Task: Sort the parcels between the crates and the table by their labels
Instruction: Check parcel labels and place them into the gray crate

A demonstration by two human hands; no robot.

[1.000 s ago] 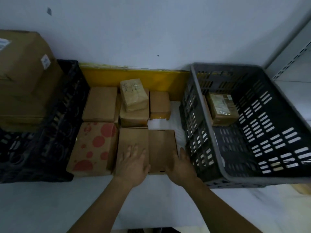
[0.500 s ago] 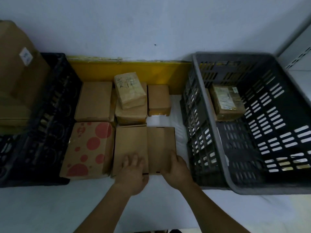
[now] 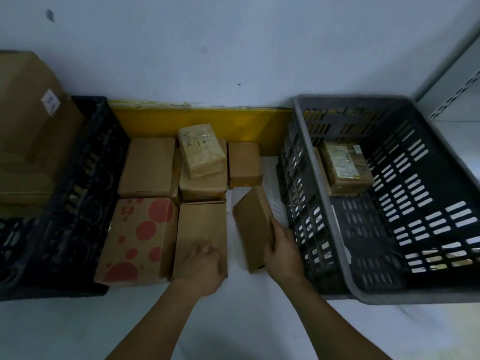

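A narrow brown parcel (image 3: 253, 227) is being gripped at its near end by the right hand (image 3: 281, 252) and tilted up off the worktop (image 3: 246, 320), just left of the grey crate (image 3: 337, 287). Its long axis is running near to far, leaning slightly left. The left hand (image 3: 204, 267) is being curled over the near edge of the flat parcel (image 3: 201, 229) farther left of that crate. Seemingly, the label is being sought; next, a turn and placement by that label would be called for.
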